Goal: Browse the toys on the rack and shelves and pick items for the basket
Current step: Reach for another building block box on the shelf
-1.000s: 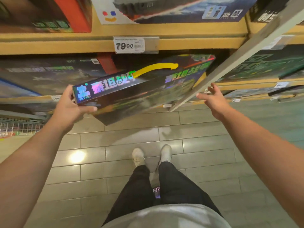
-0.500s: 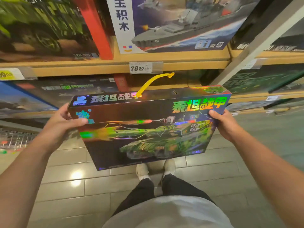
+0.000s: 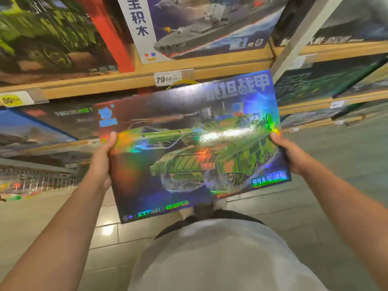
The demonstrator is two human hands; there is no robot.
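Holographic tank-picture toy box [image 3: 195,148], flat cardboard with a yellow handle, is held before the wooden shelves [image 3: 210,68], tilted face-up for reading, the left hand [image 3: 100,164] and right hand [image 3: 291,154] each gripping a side edge, thumbs on front.

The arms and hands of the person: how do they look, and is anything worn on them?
Both forearms are bare, with no sleeve in view. The left hand and the right hand wear no gloves, and no watch, ring or bracelet shows on either. The nails look short and plain.
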